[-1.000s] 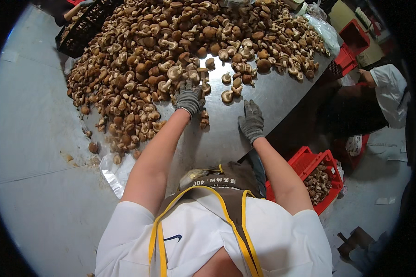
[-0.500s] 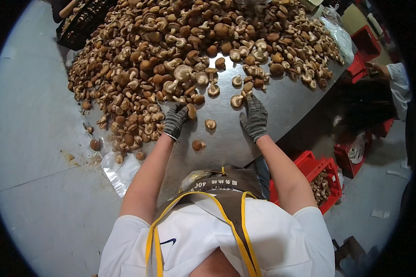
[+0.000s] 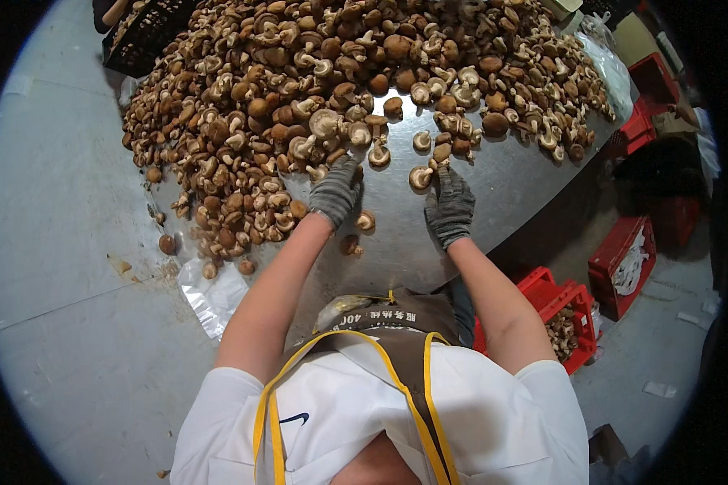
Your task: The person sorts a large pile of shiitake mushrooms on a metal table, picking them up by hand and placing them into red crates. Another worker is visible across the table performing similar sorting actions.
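Brown shiitake mushrooms [image 3: 243, 121] lie in a wide heap over a metal table [image 3: 510, 186]. My left hand [image 3: 336, 194], in a grey striped glove, reaches to the near edge of the heap, its fingers closed at a mushroom that they partly cover. To its right, my right hand [image 3: 450, 208], gloved alike, has its fingertips closed on a small mushroom [image 3: 442, 153]. Just left of those fingertips a mushroom [image 3: 420, 178] lies gills up. Two loose mushrooms, one pale [image 3: 366, 221] and one darker [image 3: 350, 245], are near my left wrist.
Low at my right stands a red crate [image 3: 570, 323] with mushrooms inside. Another red crate [image 3: 623, 267] holds white material. A black crate [image 3: 150, 40] is at the far left. Clear plastic [image 3: 213, 295] hangs by the table's left edge; a person's sleeve [image 3: 706, 145] shows at far right.
My left hand has moved right and forward, to the edge of the heap. The mushroom beside its fingers no longer shows there. My right hand stays by the same mushrooms; the view has shifted slightly.
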Demonstrator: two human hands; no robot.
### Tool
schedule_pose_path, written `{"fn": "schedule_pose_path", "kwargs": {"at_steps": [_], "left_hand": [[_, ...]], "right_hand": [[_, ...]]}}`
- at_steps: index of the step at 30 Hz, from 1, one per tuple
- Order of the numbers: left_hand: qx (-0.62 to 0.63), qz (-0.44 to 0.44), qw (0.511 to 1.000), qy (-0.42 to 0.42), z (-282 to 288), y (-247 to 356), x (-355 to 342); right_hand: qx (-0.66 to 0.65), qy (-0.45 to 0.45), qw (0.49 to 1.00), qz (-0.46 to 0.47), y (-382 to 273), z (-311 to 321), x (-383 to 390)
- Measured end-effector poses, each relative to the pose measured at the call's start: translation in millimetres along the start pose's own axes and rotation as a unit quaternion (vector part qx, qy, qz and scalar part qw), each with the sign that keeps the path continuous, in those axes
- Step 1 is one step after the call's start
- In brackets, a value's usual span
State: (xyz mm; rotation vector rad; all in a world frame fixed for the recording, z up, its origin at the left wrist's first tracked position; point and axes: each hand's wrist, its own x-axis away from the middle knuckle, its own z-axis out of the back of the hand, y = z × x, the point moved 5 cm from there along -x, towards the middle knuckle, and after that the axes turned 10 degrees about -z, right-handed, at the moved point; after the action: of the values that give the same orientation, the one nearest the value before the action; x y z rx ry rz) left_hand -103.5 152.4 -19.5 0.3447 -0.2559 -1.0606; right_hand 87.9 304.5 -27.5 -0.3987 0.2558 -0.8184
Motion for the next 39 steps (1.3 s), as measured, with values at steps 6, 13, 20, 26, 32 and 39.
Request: {"fn": "schedule_pose_path", "kwargs": {"at_steps": [6, 13, 20, 26, 32, 39], "left_hand": [[0.100, 0.042, 0.993, -0.046, -9.1, -5.1, -16.8], [0.357, -0.002, 0.933, -0.044, 5.5, 53.0, 4.4], [-0.185, 0.013, 0.982, 0.034, 65.1, -5.2, -65.5], [-0.173, 0.038, 0.984, -0.010, 44.1, -54.5, -51.3], [-0.081, 0.101, 0.991, 0.036, 39.5, -53.8, 17.6], [-0.062, -0.030, 0.992, 0.104, 71.8, -1.5, -20.5]], "right_hand": [[-0.098, 0.100, 0.989, 0.047, 1.9, 0.3, 18.3], [-0.557, -0.208, 0.788, -0.159, -57.6, -44.5, 21.0], [-0.577, -0.359, 0.658, -0.324, -33.1, -27.0, 30.1], [-0.563, -0.356, 0.612, -0.427, -2.3, -22.0, 55.1], [-0.596, -0.370, 0.585, -0.407, 16.4, -32.3, 61.6], [-0.568, -0.403, 0.578, -0.426, 19.6, -40.7, 54.5]]}}
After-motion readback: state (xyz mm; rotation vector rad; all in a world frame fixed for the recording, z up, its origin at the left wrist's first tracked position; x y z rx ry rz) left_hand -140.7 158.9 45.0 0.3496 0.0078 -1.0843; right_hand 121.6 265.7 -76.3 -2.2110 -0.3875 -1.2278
